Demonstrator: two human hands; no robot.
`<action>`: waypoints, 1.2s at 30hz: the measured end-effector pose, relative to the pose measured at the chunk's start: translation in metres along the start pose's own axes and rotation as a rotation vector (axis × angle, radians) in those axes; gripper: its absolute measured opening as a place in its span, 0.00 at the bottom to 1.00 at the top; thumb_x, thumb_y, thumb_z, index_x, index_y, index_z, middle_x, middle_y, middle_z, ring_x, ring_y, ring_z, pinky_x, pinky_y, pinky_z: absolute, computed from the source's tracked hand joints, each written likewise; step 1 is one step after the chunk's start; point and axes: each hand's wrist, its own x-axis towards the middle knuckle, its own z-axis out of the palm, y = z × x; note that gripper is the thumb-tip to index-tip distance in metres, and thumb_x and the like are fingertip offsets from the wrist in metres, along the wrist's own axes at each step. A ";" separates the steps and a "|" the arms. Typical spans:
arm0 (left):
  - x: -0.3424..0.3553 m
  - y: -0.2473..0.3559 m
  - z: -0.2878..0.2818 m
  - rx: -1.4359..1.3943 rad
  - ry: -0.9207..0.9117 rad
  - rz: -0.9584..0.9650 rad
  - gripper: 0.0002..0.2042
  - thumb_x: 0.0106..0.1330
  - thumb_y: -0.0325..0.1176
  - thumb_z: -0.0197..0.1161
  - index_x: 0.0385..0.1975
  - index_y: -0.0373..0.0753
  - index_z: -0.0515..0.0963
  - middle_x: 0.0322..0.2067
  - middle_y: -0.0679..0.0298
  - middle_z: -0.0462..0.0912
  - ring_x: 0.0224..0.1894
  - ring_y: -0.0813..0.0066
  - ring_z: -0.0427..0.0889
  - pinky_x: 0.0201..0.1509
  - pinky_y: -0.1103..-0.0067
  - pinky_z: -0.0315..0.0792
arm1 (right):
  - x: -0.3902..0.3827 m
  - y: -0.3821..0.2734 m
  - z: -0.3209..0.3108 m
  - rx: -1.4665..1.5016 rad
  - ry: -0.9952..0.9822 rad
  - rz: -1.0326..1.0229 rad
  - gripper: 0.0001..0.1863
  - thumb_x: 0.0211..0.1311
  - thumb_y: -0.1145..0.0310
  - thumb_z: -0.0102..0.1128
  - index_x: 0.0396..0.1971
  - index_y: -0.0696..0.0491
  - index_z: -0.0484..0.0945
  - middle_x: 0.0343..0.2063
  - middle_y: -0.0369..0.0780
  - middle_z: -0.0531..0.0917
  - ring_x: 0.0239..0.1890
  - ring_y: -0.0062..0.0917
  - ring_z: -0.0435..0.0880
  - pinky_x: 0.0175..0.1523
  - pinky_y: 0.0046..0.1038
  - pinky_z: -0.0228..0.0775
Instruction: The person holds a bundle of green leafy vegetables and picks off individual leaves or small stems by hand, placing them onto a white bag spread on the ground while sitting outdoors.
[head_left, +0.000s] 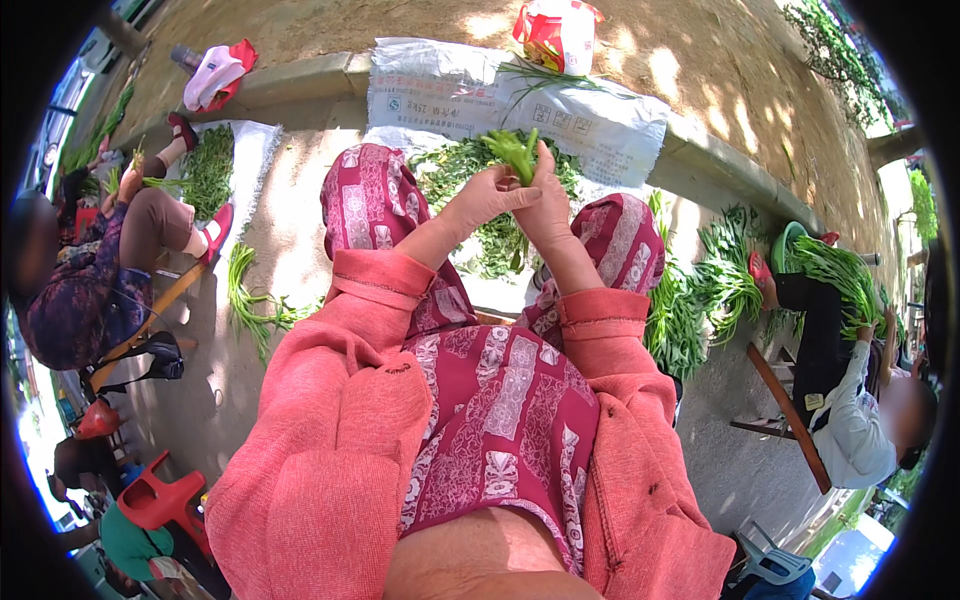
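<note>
In front of my knees, both hands meet at a small bunch of green leafy stalks. My right hand is closed round the bunch, its thumb along the stalks. My left hand comes in from the side with bent fingers touching the bunch and the right hand; what lies between its fingertips is hidden. Below the hands, a pile of loose green leaves lies on the ground and on part of a white printed woven sack.
A red and white bag stands beyond the sack near a kerb. Long greens lie at left, larger heaps of greens at right. People sit on both sides handling greens; a green basin is at far right, a red stool lower left.
</note>
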 end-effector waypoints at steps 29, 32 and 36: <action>0.010 0.014 -0.056 -0.797 -0.035 0.134 0.14 0.67 0.41 0.51 0.34 0.36 0.75 0.26 0.61 0.77 0.35 0.64 0.79 0.49 0.62 0.73 | 0.016 0.016 -0.025 1.018 0.231 0.148 0.11 0.59 0.65 0.60 0.22 0.54 0.73 0.17 0.32 0.75 0.17 0.12 0.72 0.23 0.16 0.68; 0.006 0.023 -0.059 -0.862 0.032 0.147 0.12 0.65 0.43 0.54 0.32 0.39 0.74 0.19 0.67 0.70 0.25 0.72 0.71 0.40 0.69 0.72 | 0.017 0.027 -0.029 1.024 0.130 0.178 0.11 0.59 0.65 0.60 0.21 0.54 0.73 0.17 0.32 0.75 0.16 0.12 0.72 0.21 0.16 0.67; 0.002 0.030 -0.066 -0.932 0.003 0.224 0.12 0.61 0.44 0.60 0.27 0.42 0.75 0.15 0.71 0.64 0.20 0.78 0.63 0.31 0.79 0.64 | 0.017 0.031 -0.026 0.999 0.135 0.187 0.10 0.59 0.65 0.59 0.23 0.54 0.73 0.19 0.33 0.76 0.16 0.13 0.72 0.21 0.16 0.67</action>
